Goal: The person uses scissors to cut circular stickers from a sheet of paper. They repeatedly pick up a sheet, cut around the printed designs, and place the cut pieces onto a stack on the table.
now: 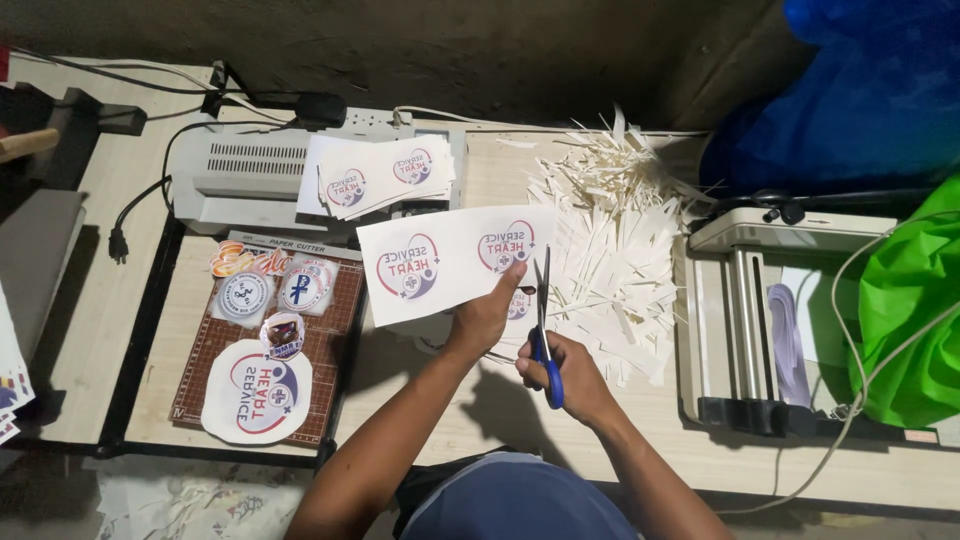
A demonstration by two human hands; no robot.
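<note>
Head view: your left hand [483, 318] pinches the white printed sheet with two round emblems [452, 262] at its lower edge, at twelve o'clock from your chest. Your right hand [566, 377] grips blue-handled scissors [543, 325], blades entering the sheet. Cutting underway; next, steer around the emblem.

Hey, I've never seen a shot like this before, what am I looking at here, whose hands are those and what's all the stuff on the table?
This is one picture from a camera worn on a person's head, looking down at their own two bare hands. The left hand holds up a white printed sheet bearing two round logos. The right hand holds blue-handled scissors with the blades at the sheet's lower edge. On the wooden table lie a heap of white paper strips, a grey laminator with more printed sheets on it, and a paper cutter board carrying cut-out stickers.
</note>
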